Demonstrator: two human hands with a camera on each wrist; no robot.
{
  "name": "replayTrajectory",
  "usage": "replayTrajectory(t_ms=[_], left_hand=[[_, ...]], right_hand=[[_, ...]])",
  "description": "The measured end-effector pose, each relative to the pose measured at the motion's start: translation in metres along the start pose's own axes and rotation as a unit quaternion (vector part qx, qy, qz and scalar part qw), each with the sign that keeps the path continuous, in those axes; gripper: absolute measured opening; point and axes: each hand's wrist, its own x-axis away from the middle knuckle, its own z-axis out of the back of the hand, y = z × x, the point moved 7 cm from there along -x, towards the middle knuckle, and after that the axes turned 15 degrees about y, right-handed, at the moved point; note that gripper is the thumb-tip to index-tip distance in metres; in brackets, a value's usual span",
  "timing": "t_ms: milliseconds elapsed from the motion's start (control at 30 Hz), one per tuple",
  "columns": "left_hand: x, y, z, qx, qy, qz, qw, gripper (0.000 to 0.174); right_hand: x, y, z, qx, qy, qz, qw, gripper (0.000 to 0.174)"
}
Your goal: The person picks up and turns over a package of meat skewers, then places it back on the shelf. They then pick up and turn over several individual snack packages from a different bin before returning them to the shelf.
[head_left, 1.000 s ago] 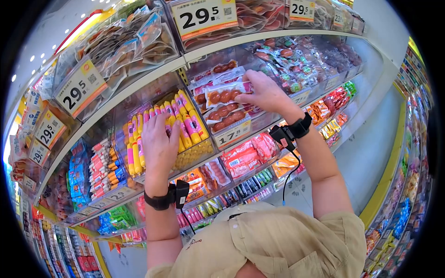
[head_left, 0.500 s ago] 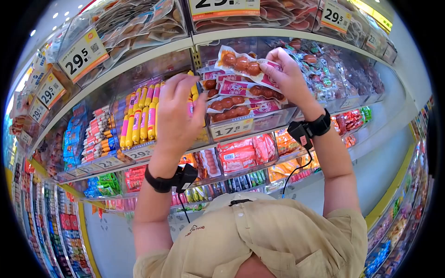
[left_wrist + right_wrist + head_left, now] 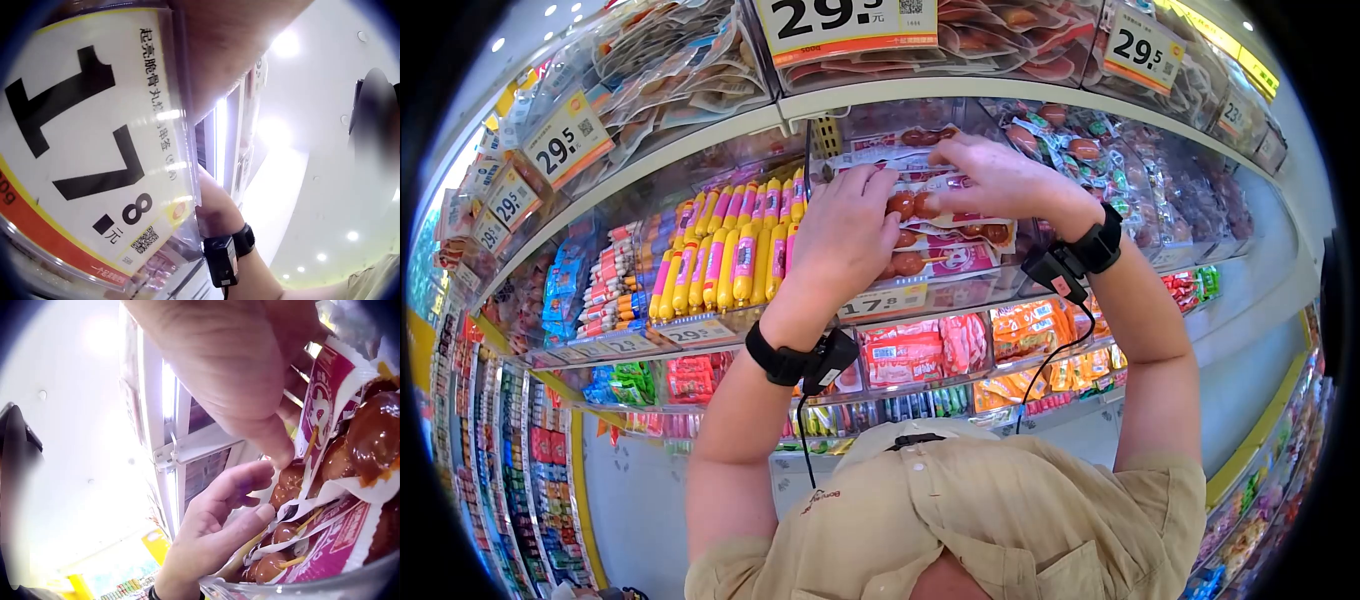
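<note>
Both hands are up at a clear shelf bin of meatball-skewer packets with a 17.8 price label. My right hand lies over the top packet, fingers on its far side and thumb pressing down by the glazed meatballs. My left hand is at the packet's left end, its fingertips pinching the white edge. The packet lies on the stack inside the bin.
Yellow and pink sausage sticks fill the bin to the left. Bagged snacks with 29.5 labels sit on the shelf above. More packets line the lower shelves. A green-wrapped snack bin is at the right.
The right hand has brought the lifted packet down onto the stack in the bin. The left hand moved right from the sausage bin to the packet's left end.
</note>
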Motion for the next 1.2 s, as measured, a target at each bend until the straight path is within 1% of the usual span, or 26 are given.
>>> replayTrajectory(t_ms=[100,200,367,467,567,667,767,833,867,967,1067,1167,1200], left_hand=[[-0.002,-0.001,0.002,0.014,0.009,0.010,1.000,0.034],[-0.002,-0.002,0.003,0.029,0.024,0.018,0.999,0.034],[-0.002,-0.002,0.007,0.045,0.048,0.024,0.998,0.032],[-0.003,-0.002,0.008,0.052,0.063,0.027,0.996,0.031],[-0.003,-0.002,0.011,0.058,0.067,0.034,0.995,0.030],[-0.002,-0.002,0.011,0.060,0.073,0.037,0.995,0.031],[-0.002,-0.002,0.012,0.060,0.080,0.033,0.994,0.031],[-0.003,-0.003,0.013,0.067,0.083,0.036,0.994,0.032],[-0.002,-0.004,0.014,0.075,0.085,0.043,0.993,0.031],[-0.001,-0.006,0.015,0.096,0.101,0.060,0.988,0.031],[-0.002,-0.005,0.019,0.111,0.117,0.069,0.984,0.031],[-0.002,-0.006,0.020,0.109,0.131,0.056,0.984,0.031],[-0.002,-0.006,0.020,0.106,0.135,0.048,0.984,0.031]], right_hand=[[0.007,-0.010,-0.013,0.031,-0.121,-0.006,0.992,0.070],[0.017,-0.014,-0.019,0.075,-0.084,0.005,0.994,0.079],[0.015,-0.011,-0.013,0.007,-0.049,0.000,0.999,0.072],[0.018,-0.013,-0.015,0.018,-0.090,-0.068,0.993,0.072],[0.019,-0.021,-0.015,0.063,-0.085,-0.053,0.993,0.074],[0.028,-0.023,-0.018,0.060,0.024,0.075,0.995,0.078],[0.026,-0.018,-0.021,0.052,0.029,0.093,0.994,0.080],[0.017,-0.018,-0.017,0.016,-0.056,-0.006,0.998,0.074],[0.016,-0.017,-0.018,-0.003,-0.099,-0.056,0.994,0.071],[0.015,-0.014,-0.018,0.003,-0.033,-0.007,0.999,0.061],[0.015,-0.015,-0.017,0.007,-0.007,-0.012,1.000,0.055],[0.015,-0.018,-0.014,0.068,0.009,-0.019,0.997,0.056],[0.015,-0.017,-0.014,0.071,0.012,-0.033,0.997,0.057]])
